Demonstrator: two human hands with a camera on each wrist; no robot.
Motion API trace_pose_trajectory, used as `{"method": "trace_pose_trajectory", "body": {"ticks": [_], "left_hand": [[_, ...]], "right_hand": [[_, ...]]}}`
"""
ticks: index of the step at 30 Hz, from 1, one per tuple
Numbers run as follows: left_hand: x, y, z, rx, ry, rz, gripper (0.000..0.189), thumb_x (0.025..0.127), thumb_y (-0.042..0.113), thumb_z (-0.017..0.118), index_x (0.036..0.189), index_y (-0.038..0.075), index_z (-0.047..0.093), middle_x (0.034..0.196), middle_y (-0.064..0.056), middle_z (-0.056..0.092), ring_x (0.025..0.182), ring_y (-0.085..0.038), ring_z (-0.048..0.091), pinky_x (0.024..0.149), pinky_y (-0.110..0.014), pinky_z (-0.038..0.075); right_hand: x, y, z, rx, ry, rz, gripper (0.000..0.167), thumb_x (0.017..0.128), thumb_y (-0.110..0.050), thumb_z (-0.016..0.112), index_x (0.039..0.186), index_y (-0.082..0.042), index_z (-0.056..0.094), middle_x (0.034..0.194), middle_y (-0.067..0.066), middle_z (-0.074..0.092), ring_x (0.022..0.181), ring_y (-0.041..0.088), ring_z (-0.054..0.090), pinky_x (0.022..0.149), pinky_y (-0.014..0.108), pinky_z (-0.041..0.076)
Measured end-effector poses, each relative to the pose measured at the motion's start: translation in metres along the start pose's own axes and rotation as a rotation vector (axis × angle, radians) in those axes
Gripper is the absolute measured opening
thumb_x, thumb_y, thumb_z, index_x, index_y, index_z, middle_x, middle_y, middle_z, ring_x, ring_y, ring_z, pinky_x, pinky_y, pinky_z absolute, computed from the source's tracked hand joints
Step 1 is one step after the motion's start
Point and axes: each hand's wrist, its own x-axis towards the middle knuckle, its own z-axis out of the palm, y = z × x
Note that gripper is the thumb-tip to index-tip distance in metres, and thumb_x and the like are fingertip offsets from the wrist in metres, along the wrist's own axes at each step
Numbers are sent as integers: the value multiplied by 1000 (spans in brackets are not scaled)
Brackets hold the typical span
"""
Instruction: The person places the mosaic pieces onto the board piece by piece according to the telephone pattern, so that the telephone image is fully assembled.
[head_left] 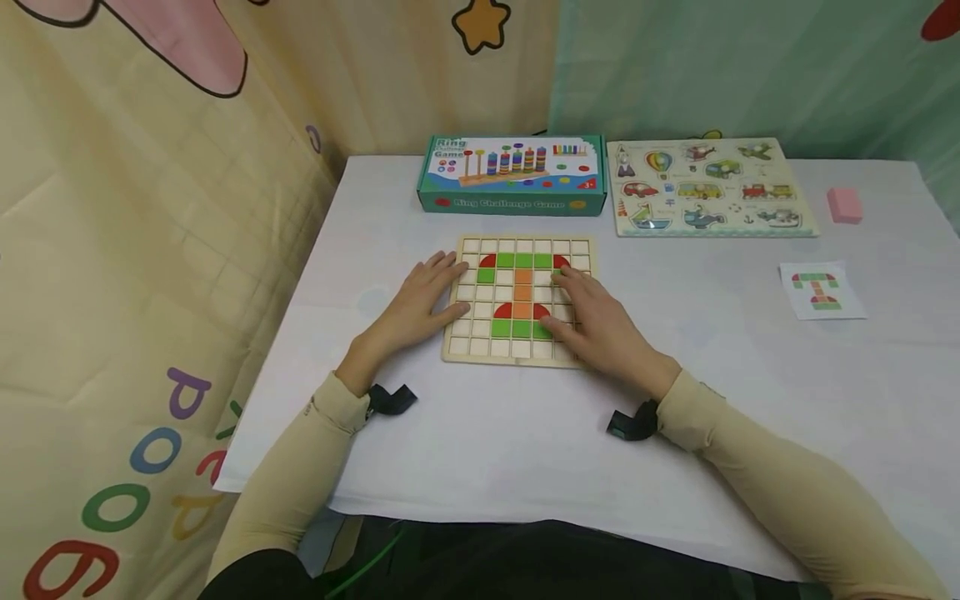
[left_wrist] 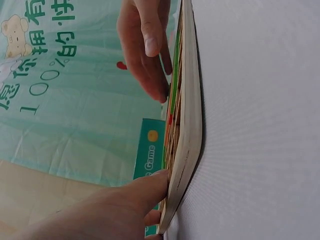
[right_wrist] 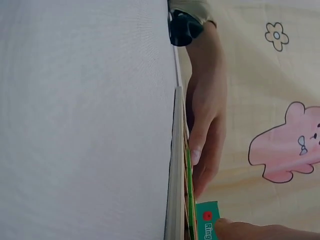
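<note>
A wooden grid board point(head_left: 517, 350) lies on the table between the hands. Green squares, orange squares and red quarter-round pieces sit in its cells, forming a shape with a wide top, a stem and a base. My left hand point(head_left: 415, 304) rests at the board's left edge, fingers extended and thumb on the rim; the left wrist view shows that thumb point(left_wrist: 152, 187) against the frame. Over the board's right side is my right hand point(head_left: 603, 325), its fingers loosely extended above the right-hand cells and covering some of them. Neither hand holds a piece.
Behind the board stands a green Ring Challenge Game box point(head_left: 510, 202), with a picture puzzle board point(head_left: 712, 190) beside it. A pink block point(head_left: 845, 205) and a small card point(head_left: 823, 292) printed with a similar coloured shape lie on the right. Curtains point(head_left: 675, 67) hang behind the table.
</note>
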Motion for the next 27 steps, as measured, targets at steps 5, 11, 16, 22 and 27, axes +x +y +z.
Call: {"method": "trace_pose_trajectory", "body": {"ticks": [5,11,16,22,27], "left_hand": [[0,2,4,-17,5,1,72,104,41,64,164,10,36,175,-15,24,165,-32,9,134,-53,4],[-2,8,13,-31,31,-6,74,103,41,64,164,9,36,175,-14,23,165,-31,9,134,-50,3],[-3,18,17,-32,25,-2,75,104,42,63,164,8,35,176,-14,21,165,-31,8,134,-49,3],[0,31,18,-18,33,-11,74,104,42,64,164,9,36,175,-14,23,165,-31,10,134,-49,7],[11,45,26,21,25,13,74,104,44,62,164,8,37,175,-15,23,165,-31,10,134,-48,7]], "right_hand": [[-3,5,1,30,56,-2,62,103,-34,69,151,1,49,164,22,41,154,39,36,123,60,35],[-6,10,-7,55,71,47,63,104,-35,68,152,1,47,167,21,36,156,41,34,123,63,34],[-17,19,-21,23,67,97,66,104,-37,67,155,-1,44,168,21,34,156,41,32,123,64,32],[-37,37,-41,-7,101,155,66,105,-38,66,155,-2,45,168,22,34,156,43,32,121,70,29],[-53,56,-60,-52,174,184,70,107,-40,61,160,0,38,170,25,29,156,47,28,120,73,27]]}}
